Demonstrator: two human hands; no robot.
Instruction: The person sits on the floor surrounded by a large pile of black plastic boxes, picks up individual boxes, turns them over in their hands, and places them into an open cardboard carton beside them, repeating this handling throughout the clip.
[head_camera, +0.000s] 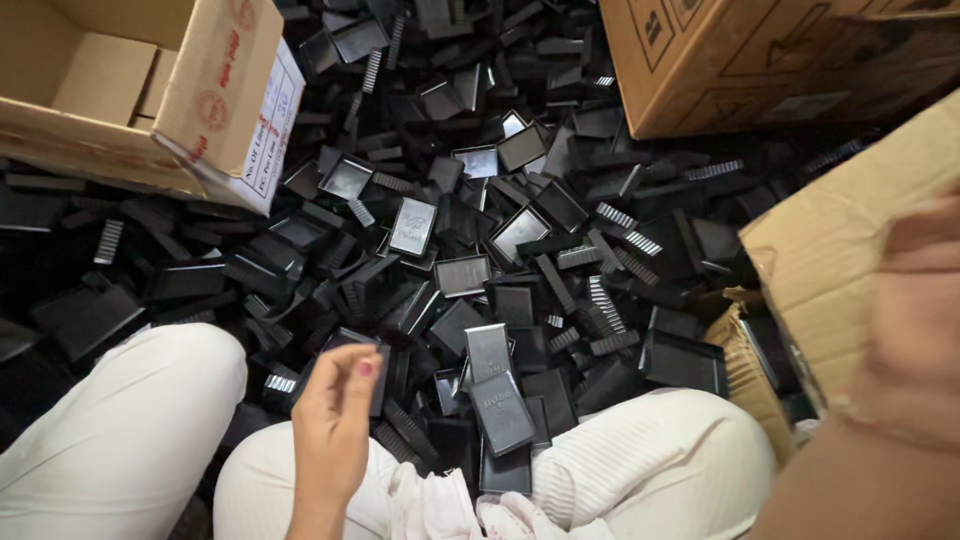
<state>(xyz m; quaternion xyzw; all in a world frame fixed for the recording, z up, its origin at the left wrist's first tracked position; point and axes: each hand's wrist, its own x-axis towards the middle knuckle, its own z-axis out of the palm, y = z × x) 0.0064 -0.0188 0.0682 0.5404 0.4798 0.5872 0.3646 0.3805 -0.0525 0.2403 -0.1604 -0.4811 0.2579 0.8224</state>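
A deep pile of black plastic case halves and ribbed combs (480, 230) covers the floor in front of me. My left hand (335, 410) hovers low in the middle, just above the pile between my knees, fingers pinched together with nothing visible in them. Closest to it lie two flat black lids (497, 390). My right hand (915, 320), blurred at the right edge, grips the flap of a brown cardboard box (840, 250) that is tilted over the pile. Black parts show inside that box (770, 350).
An open cardboard box (120, 90) stands at the top left, with a white label on its side. Another brown carton (760, 60) stands at the top right. My knees in white trousers (130, 420) (660, 460) frame the bottom, with a crumpled white cloth (450, 510) between them.
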